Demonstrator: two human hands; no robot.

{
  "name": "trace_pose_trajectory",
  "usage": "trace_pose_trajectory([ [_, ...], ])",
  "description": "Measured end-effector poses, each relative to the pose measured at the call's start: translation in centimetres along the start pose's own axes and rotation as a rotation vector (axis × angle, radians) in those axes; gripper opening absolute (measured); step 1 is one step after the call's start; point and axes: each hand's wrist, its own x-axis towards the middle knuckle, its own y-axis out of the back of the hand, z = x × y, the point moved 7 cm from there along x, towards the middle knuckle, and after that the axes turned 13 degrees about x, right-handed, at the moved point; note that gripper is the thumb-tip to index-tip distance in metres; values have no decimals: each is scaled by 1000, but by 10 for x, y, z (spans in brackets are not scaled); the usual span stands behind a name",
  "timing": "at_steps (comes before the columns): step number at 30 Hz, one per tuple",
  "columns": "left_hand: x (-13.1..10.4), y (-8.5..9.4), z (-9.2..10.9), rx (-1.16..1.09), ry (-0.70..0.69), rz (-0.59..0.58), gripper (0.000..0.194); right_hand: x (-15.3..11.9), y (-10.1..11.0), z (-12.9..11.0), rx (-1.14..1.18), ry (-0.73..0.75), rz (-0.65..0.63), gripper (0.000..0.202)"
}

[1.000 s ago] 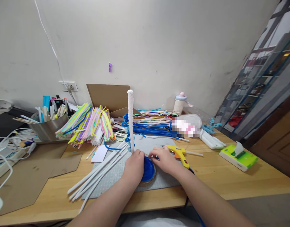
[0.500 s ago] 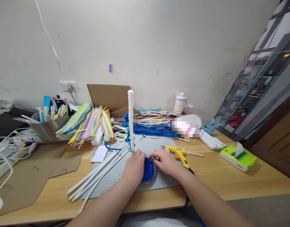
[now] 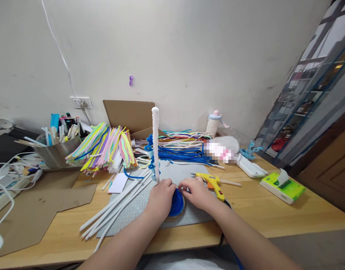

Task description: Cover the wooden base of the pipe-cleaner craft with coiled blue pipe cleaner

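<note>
On the grey cutting mat (image 3: 186,168) lies a round base (image 3: 177,204) with a blue top and a brown rim. My left hand (image 3: 161,197) is closed over its left and far side, with the fingertips hidden. Right behind those knuckles a white fuzzy-wrapped stick (image 3: 155,142) stands upright; its foot is hidden by the hand. Curled blue pipe cleaners (image 3: 149,150) run up beside the stick. At the far right rim, my right hand (image 3: 197,192) is pinched, thumb and fingers bent together; what lies between them is too small to tell.
A yellow glue gun (image 3: 213,183) lies just right of my right hand. White pipe cleaners (image 3: 118,208) spread to the left. Behind are colourful bundles (image 3: 104,146), blue pipe cleaners (image 3: 180,153) and a bottle (image 3: 214,123). A tissue pack (image 3: 283,186) sits at the right.
Both hands stay at the round base in nearly the same pose. The view has shifted very slightly; nothing else has visibly moved.
</note>
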Motion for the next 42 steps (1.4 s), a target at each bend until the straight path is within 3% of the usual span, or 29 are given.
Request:
trace_pose_trajectory([
  [10,1,3,-1,-37,-14,69,15,-15,3,6,28,-18,13,19],
  [42,4,0,2,-39,-3,92,18,-15,0,1,-14,-14,4,24],
])
